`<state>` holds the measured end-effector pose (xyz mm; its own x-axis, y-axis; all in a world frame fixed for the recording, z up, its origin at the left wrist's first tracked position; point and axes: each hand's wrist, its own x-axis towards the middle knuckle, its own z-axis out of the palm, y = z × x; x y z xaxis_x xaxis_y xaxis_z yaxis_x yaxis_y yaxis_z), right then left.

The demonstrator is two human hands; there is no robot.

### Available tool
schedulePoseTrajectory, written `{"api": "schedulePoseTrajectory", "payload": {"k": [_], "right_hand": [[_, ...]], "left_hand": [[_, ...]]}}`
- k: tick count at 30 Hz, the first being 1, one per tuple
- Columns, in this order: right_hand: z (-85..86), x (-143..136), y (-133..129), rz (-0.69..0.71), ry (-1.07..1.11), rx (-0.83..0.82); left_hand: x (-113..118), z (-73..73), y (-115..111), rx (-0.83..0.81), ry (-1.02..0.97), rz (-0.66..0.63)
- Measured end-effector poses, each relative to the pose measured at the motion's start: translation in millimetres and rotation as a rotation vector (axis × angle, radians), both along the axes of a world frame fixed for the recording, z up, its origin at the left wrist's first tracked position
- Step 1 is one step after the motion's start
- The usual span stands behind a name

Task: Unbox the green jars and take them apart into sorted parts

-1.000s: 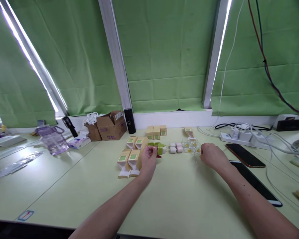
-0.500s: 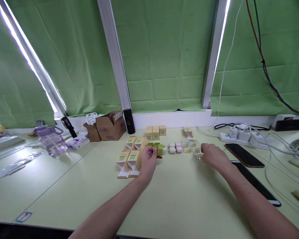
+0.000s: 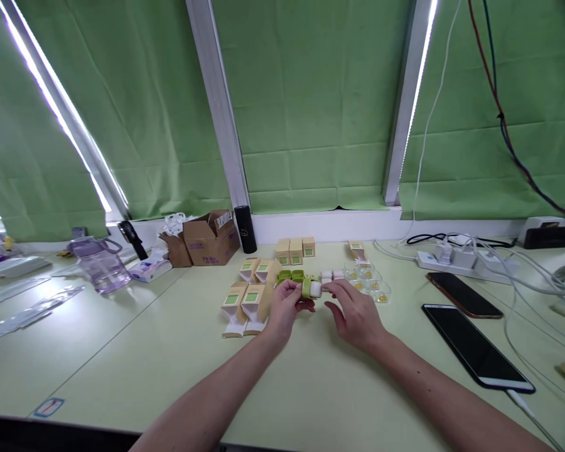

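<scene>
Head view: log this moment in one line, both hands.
left hand: holding green-and-white piece | right hand: fingertips by its white end, contact unclear | nearby: boxes, clear pieces

Held case (image 3: 307,288): yellow-green with a white end. Open cases (image 3: 290,276) behind it: olive green. Small blocks (image 3: 338,274) alongside: white to pale pink. Plastic cups (image 3: 382,296): colourless, clear, yellow spot in each. Cartons (image 3: 253,296): tan kraft, bright green square panel edged in white; flaps white. Tabletop (image 3: 169,370): pale yellow-green, plain. Sticker (image 3: 49,407) near its edge: white, blue border, red mark. Blinds (image 3: 311,94): mid green, unpatterned. Cardboard box (image 3: 209,242): brown, purple print. Bottle (image 3: 101,267): translucent lilac. Cylinder (image 3: 245,230): black, small pale marking. Phones (image 3: 475,345): black screens, one white-ended, one reddish-brown rimmed. Hanging cables (image 3: 500,116): red, dark blue.
</scene>
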<state>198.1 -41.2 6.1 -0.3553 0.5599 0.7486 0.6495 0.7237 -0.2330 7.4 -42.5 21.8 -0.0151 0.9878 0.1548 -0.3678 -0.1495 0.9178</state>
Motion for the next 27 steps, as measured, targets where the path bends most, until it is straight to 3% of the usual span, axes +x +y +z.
{"api": "schedulePoseTrajectory", "payload": {"k": [10, 17, 21, 27], "right_hand": [[-5.0, -3, 5, 0.066, 0.036, 0.18], [-5.8, -3, 5, 0.097, 0.032, 0.135], [-6.2, -2, 7, 0.174, 0.17, 0.0], [-7.1, -3, 12, 0.33, 0.57, -0.421]], "left_hand": [[3, -3.8, 0, -0.059, 0.058, -0.036], [5, -1.4, -4, -0.08, 0.095, -0.065], [6, 0.4, -5, -0.057, 0.089, -0.098], [5, 2.0, -6, -0.049, 0.135, -0.098]]}}
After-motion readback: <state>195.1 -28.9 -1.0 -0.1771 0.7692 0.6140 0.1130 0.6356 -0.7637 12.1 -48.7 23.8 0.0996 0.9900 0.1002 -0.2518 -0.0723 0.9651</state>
